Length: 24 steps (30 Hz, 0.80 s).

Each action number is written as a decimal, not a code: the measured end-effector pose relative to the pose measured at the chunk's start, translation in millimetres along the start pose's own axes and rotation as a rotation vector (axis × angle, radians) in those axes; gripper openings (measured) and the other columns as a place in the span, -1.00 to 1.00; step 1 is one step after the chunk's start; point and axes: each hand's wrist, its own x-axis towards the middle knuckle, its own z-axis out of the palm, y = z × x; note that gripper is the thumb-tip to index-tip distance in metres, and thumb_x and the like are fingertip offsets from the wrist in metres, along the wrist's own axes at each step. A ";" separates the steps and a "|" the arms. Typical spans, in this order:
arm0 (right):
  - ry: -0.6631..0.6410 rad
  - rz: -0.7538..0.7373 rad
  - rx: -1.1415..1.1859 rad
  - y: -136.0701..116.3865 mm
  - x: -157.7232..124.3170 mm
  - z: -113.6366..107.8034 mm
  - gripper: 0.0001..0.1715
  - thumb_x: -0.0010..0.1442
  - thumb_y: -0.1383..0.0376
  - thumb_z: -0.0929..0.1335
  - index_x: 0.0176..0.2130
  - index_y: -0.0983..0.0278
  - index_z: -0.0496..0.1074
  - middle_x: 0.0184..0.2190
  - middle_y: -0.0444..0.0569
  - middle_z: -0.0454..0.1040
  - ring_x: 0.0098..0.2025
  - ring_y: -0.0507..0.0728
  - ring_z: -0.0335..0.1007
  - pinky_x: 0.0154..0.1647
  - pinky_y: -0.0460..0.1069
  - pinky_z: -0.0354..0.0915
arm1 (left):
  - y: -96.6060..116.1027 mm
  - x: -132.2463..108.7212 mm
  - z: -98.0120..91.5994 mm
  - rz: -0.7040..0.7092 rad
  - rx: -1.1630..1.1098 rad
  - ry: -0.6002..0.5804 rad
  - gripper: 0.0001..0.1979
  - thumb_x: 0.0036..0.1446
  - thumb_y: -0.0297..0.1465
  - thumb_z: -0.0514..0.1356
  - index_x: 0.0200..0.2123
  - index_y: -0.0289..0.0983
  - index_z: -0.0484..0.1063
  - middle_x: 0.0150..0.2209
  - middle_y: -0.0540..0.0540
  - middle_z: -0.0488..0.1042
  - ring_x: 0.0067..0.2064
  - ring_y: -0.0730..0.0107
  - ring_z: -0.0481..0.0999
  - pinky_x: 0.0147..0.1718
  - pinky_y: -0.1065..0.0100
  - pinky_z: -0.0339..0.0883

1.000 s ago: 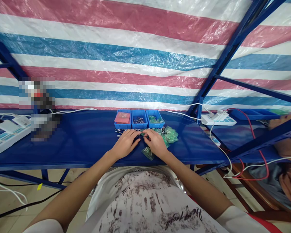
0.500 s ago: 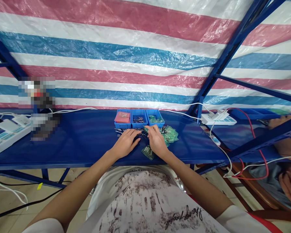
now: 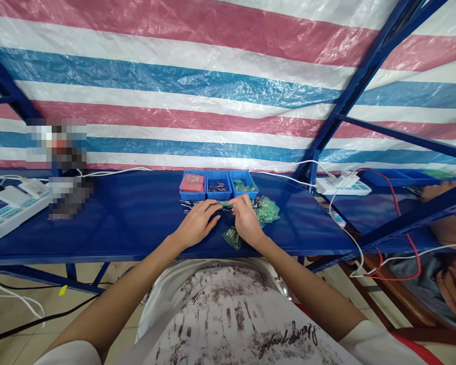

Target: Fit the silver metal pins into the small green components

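My left hand [image 3: 199, 223] is over the small dark metal pieces [image 3: 187, 205] on the blue table, its fingertips closed on something I cannot make out. Just right of it, my right hand [image 3: 246, 221] pinches a small green packet [image 3: 225, 203] whose other end reaches my left fingertips. Behind the hands stand three blue bins: one with pink packets [image 3: 192, 182], one with dark metal pieces [image 3: 218, 187], one with green packets [image 3: 243, 186]. A pile of green packets [image 3: 267, 210] lies right of my right hand, and a clear bag of metal pieces [image 3: 231, 237] below it.
White power strips lie at the left [image 3: 15, 208] and right [image 3: 344, 184] of the blue table [image 3: 129, 218], with white and red cables. A blue frame post [image 3: 327, 121] rises at the right. Another person's arm [image 3: 450, 233] is at the far right.
A green packet now shows between my fingertips, where the view was less distinct before. Both hands have hardly moved.
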 end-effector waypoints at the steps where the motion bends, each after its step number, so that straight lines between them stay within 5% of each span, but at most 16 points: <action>1: 0.003 -0.007 0.001 0.0 0.2 -0.2 -0.65 0.49 0.42 0.07 0.01 0.21 0.35 -0.05 0.11 0.26 -0.19 0.19 0.39 -0.13 0.11 0.47 | 0.4 0.2 -0.5 0.001 0.002 0.002 -0.64 0.55 -0.29 0.01 0.31 -0.15 0.32 0.22 -0.26 0.41 0.20 -0.01 0.47 0.17 -0.05 0.41; 12: 0.003 -0.047 0.024 -2.4 1.1 -1.0 -0.62 0.44 0.47 0.06 -0.06 0.19 0.34 -0.09 0.09 0.24 -0.18 0.20 0.34 -0.10 0.11 0.46 | 2.2 2.1 -3.3 0.037 -0.013 0.101 -0.67 0.52 -0.36 0.05 0.24 -0.12 0.43 0.39 -0.29 0.24 0.16 0.05 0.50 0.17 -0.11 0.45; 24: 0.056 -0.008 0.115 -3.3 1.3 -1.9 -0.66 0.57 0.26 0.09 0.00 0.14 0.39 -0.06 0.08 0.28 -0.14 0.19 0.45 0.01 0.16 0.52 | -2.1 -2.3 -2.3 0.079 0.016 0.090 -0.60 0.55 -0.42 -0.04 0.33 -0.12 0.34 0.33 -0.22 0.44 0.20 0.08 0.51 0.13 -0.03 0.42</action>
